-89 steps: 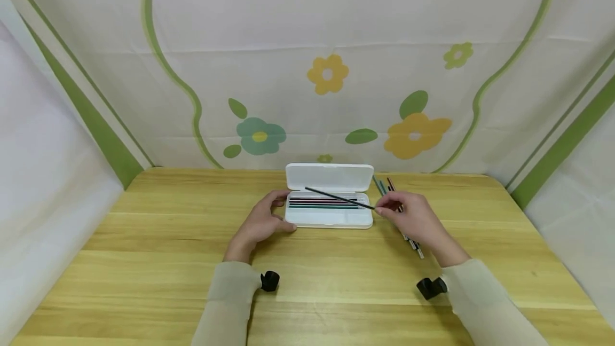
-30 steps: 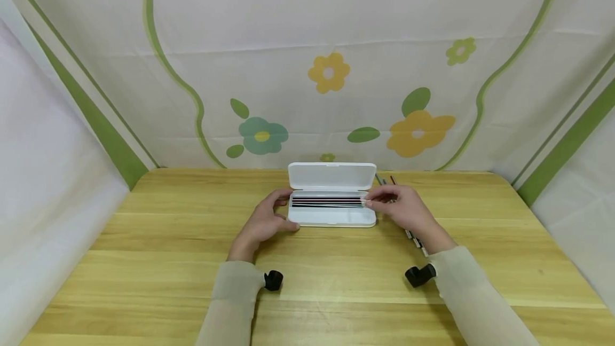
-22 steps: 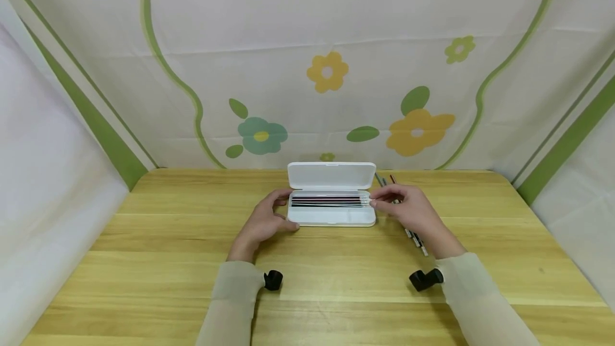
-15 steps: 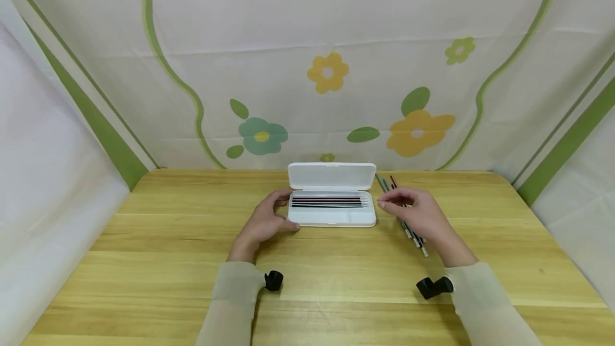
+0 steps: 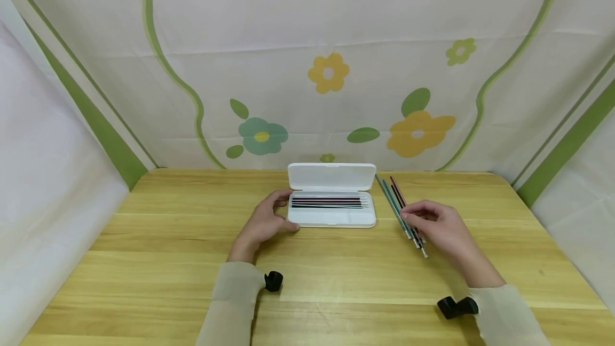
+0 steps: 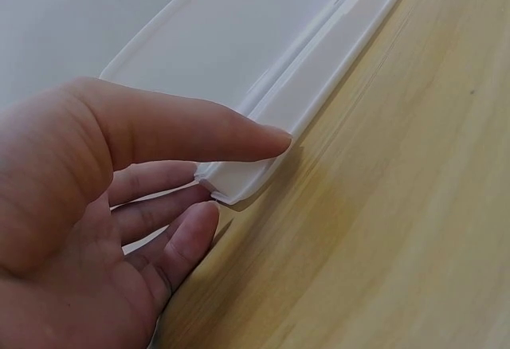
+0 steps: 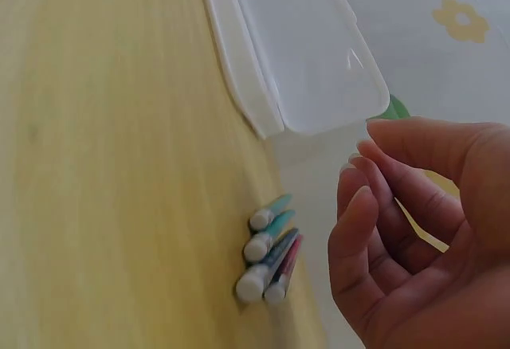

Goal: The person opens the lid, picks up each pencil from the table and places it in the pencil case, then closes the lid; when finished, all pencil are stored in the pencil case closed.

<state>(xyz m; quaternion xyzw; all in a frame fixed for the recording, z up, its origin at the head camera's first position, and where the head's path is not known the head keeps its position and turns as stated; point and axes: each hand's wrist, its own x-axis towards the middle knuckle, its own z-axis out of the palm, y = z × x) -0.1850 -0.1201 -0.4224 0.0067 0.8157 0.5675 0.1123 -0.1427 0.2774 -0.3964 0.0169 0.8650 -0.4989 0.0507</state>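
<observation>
A wooden table (image 5: pixel 336 282) with pale, streaky grain fills the lower part of the view, its far corners rounded. Behind it hangs a white cloth (image 5: pixel 375 15) printed with green wavy lines, leaves and flowers — a yellow flower (image 5: pixel 317 73) high in the middle, a teal flower (image 5: pixel 247 140) lower left and an orange flower (image 5: pixel 403 140) lower right. More white cloth with green bands closes in both sides.

Near the table's far edge, a white pencil case (image 5: pixel 317 219) sits with its lid (image 5: pixel 331 177) raised at the back. Slim pencils (image 5: pixel 326 202) lie lengthwise in its rear part, pale ends to the right. The left hand (image 5: pixel 261 223) grips the case's left end, thumb on the front edge, fingers round behind.

To the right of the case, four loose pencils (image 5: pixel 390 199) lie bunched on the wood — two teal, one dark, one reddish — pale ends nearer the person. The right hand (image 5: pixel 442 226) hovers by them holding nothing, fingers loosely curved, with a narrow gap between thumb and forefinger.
</observation>
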